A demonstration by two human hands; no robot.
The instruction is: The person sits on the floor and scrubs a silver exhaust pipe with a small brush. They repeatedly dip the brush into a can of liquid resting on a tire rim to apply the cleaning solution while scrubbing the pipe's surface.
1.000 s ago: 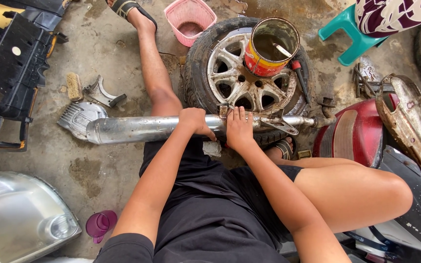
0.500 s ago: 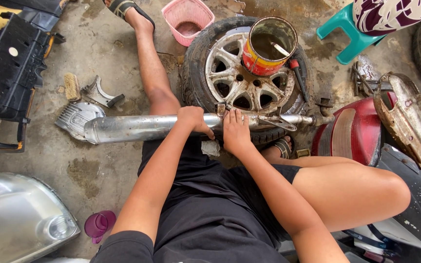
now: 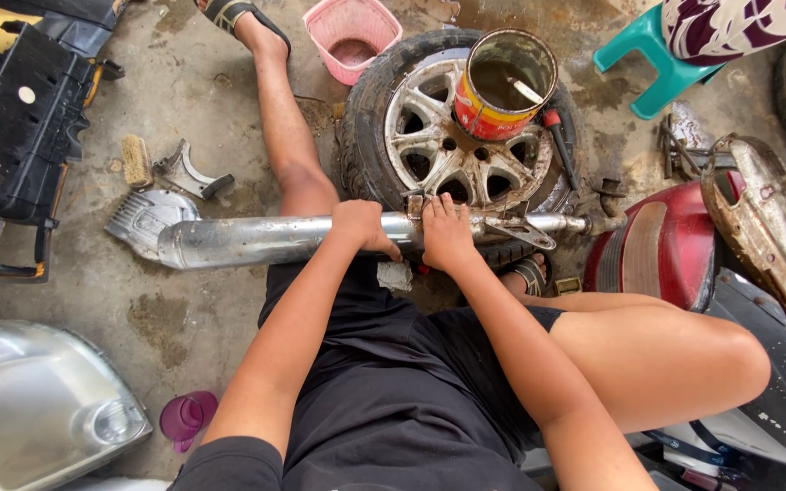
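Exhaust pipe (image 3: 256, 241) lies under both hands, fingers (image 3: 384, 247) curled over it.

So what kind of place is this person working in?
Most likely an informal motorcycle repair spot on a stained concrete floor. A loose spoked wheel lies flat, both hands grip a metal exhaust pipe, and a red scooter body panel sits nearby.

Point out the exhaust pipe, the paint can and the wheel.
exhaust pipe (image 3: 256, 239), head view, bare metal body left of the hands.
paint can (image 3: 484, 114), head view, red-and-yellow side wall.
wheel (image 3: 416, 145), head view, left silver spoke.
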